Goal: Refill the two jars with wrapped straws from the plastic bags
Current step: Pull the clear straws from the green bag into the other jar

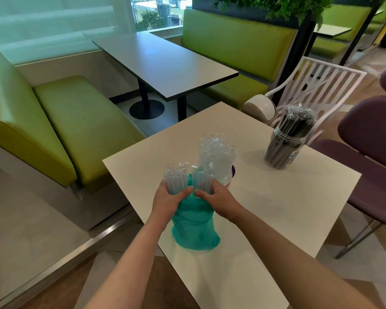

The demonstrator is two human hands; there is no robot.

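Note:
A teal plastic bag (193, 228) stands on the white table (276, 210), with clear wrapped straws sticking out of its top. My left hand (167, 201) grips one bundle of clear straws (176, 179) at the bag's mouth. My right hand (218, 198) grips a second bundle (201, 179) beside it. Just behind them stands a jar (225, 178) packed with clear wrapped straws (214, 152); most of the jar is hidden. At the table's far right a clear jar (283, 152) holds dark wrapped straws (296, 121).
A white slatted chair (316, 85) and purple chairs (370, 134) stand on the right of the table. A second, grey table (165, 63) stands ahead between green benches (71, 121). The floor drops off left of the table edge.

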